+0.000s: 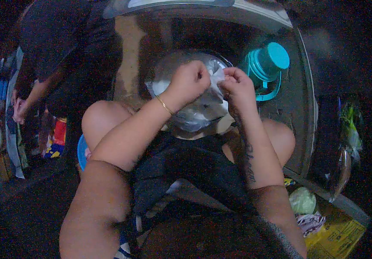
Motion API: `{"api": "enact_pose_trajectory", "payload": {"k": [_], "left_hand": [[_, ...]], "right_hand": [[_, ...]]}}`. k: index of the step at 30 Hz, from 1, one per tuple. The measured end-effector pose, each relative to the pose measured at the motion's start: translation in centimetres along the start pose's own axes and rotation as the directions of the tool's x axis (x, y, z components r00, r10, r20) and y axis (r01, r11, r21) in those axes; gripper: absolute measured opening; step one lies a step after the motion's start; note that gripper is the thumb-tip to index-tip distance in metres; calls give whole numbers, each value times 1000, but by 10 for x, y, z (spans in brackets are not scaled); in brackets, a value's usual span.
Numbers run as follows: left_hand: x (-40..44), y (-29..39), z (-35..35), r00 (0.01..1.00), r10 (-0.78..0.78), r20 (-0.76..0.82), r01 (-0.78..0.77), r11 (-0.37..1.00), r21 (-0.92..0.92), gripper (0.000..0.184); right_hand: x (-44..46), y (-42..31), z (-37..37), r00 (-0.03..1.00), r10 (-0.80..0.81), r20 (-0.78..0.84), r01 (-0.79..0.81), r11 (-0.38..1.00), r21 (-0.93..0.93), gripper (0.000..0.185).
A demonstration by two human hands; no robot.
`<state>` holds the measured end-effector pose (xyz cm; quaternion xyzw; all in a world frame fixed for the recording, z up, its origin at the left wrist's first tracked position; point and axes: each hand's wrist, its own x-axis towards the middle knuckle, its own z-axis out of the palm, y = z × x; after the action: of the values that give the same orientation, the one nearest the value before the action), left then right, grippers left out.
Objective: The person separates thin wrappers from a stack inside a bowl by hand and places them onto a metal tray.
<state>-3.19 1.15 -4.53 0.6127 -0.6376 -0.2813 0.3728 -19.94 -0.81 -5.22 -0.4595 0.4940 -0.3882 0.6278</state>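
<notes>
- Crumpled translucent plastic bag point(208, 105) sits straight ahead of the seated person, midway between the bent knees; its gathered upper part rises between the two hands.
- Bag's long run: narrow at the hands, spreading out below them toward the lap and to the left. Exact outline hard to trace in this dim light.
- Right hand point(238, 87): fingertips and thumb pinched on a whitish fold of the bag, just right of its gathered part.
- Left hand point(191, 83): curled into a fist on the other side of that fold, knuckles up; appears to grip the film, though its fingertips are hidden.
- Key relation: the fold lies crosswise between the hands, the fists close together but apart. Neither hand is clearly nearer; both are at the plastic, the right one's contact easier to see.
- Pale, silvery round shape point(173, 61) beyond the left fist; vessel or more plastic, cannot tell.
- Teal plastic bucket point(256, 69) with a looped handle: beyond the right hand, on its outer side, not touching.
- Thin gold-coloured bangle point(165, 105) on the left wrist.
- Dark-clothed second person point(71, 43) off to the left, hands well apart from the bag.
</notes>
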Motion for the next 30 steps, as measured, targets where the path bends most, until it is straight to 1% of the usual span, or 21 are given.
{"api": "enact_pose_trajectory", "payload": {"k": [2,3,5,8,12,14,15,17,18,20,21,23,26,27,30], "left_hand": [[-2,0,2,999,-10,45,8,999,47,13],[-3,-1,3,998,-15,66,11,997,70,13],[-3,-5,6,998,5,60,-8,999,49,12],[-4,-7,10,999,20,43,-20,1000,16,13],[-5,-14,17,998,55,35,-54,998,-35,11],[-5,-15,17,997,18,69,-11,995,-97,11],[-5,-12,15,996,0,86,11,992,-128,12],[-6,-5,12,994,-4,113,33,966,-257,12],[-6,-2,11,992,-4,127,45,947,-319,13],[-4,-11,16,995,62,75,-38,955,-295,15],[-3,-10,16,994,96,51,-78,957,-281,16],[-4,-11,14,992,70,101,-44,971,-235,13],[-5,-12,14,992,29,125,-3,980,-199,12],[-5,-11,13,992,15,125,9,981,-194,13],[-5,-6,10,993,-13,117,24,996,-91,15]], "right_hand": [[2,4,3,1000,-4,14,2,994,105,31],[3,7,2,1000,-19,13,18,997,70,31],[6,13,1,999,-48,12,48,999,0,31],[4,6,-2,995,-91,-44,73,947,-314,30],[3,8,-2,987,-159,-12,148,938,-314,29],[3,10,-1,985,-173,3,167,943,-288,28],[1,7,0,989,-146,-1,140,952,-274,27],[-2,-1,4,996,-91,-7,86,965,-246,25],[-1,2,3,995,-101,-3,98,971,-217,24],[3,8,2,992,-123,3,122,980,-159,22],[1,6,2,994,-108,-2,106,981,-163,22],[-3,-1,3,997,-76,-11,73,982,-175,22],[0,5,2,968,-251,-22,229,912,-340,22],[0,5,1,970,-241,-34,214,911,-352,22],[0,3,1,976,-212,-55,177,912,-371,23]]}}
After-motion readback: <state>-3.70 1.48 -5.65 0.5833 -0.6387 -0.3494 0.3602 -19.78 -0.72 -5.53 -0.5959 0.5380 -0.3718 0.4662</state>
